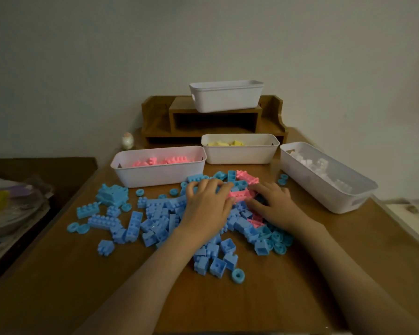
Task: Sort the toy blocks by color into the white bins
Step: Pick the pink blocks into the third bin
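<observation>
Here, the pile of loose blocks [155,218], nearly all blue, is spread over the middle of the wooden table [58,274], and both hands lie on its far right part. The left hand [207,206] rests palm down on the pile with its fingers spread and bent, tips pressing among blue pieces; whether they grip any cannot be told. Just right of it, the right hand [273,204] has its forefingers and thumb curled round a pink block [241,195] that lies in the pile, pinching it from either side. The left thumb touches that same block.

More pink pieces [246,176] sit at the pile's far edge, and another shows under the right hand. A blue ring [238,275] lies at the pile's near edge.

Just beyond the pile to the left stands the bin of pink blocks [160,172]. Beyond the pile to the right is the bin of yellow blocks [240,154]. To the right of the pile, set at an angle, is the bin of white blocks [324,187]. Farther behind the pile, a fourth white bin [225,97] sits on top of a wooden shelf unit [155,117]; its inside is hidden. A small egg-shaped ornament [127,140] stands beyond the pile on the left, beside the shelf unit
</observation>
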Tool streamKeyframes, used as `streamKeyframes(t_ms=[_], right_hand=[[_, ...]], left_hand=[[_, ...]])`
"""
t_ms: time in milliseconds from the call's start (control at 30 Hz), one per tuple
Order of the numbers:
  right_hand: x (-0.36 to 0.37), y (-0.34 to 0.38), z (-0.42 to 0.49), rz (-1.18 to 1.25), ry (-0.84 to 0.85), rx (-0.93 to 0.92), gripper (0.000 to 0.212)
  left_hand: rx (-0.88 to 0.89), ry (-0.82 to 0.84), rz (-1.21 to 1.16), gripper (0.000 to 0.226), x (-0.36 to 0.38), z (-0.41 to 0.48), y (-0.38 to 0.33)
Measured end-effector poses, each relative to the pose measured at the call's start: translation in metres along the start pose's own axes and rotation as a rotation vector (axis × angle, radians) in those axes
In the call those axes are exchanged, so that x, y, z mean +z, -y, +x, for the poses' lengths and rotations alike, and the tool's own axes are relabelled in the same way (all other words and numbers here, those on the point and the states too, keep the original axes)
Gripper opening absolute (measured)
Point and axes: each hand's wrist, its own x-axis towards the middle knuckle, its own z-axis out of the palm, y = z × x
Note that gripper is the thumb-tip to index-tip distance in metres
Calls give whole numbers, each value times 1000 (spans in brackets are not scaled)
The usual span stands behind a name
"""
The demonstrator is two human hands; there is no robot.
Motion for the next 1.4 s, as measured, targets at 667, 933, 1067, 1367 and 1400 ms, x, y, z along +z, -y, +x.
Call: streamKeyframes(t_ms=[667,933,1067,1367,1400], right_hand=[[-10,-5,-3,-60,81,-71,21],[-20,6,-12,404,-13,-4,14],[-28,6,-16,334,103,-118,13],[-27,8,-15,103,225,-57,10],[-27,8,-16,82,222,-50,10]], left_hand=[[-98,-118,-237,25,-6,-6,-10],[-175,-114,-188,15,-7,-4,-7],[-138,-27,-187,32,-9,-7,-7],[-69,97,-58,30,-6,-6,-4],[-71,82,-69,28,-7,-6,-4]])
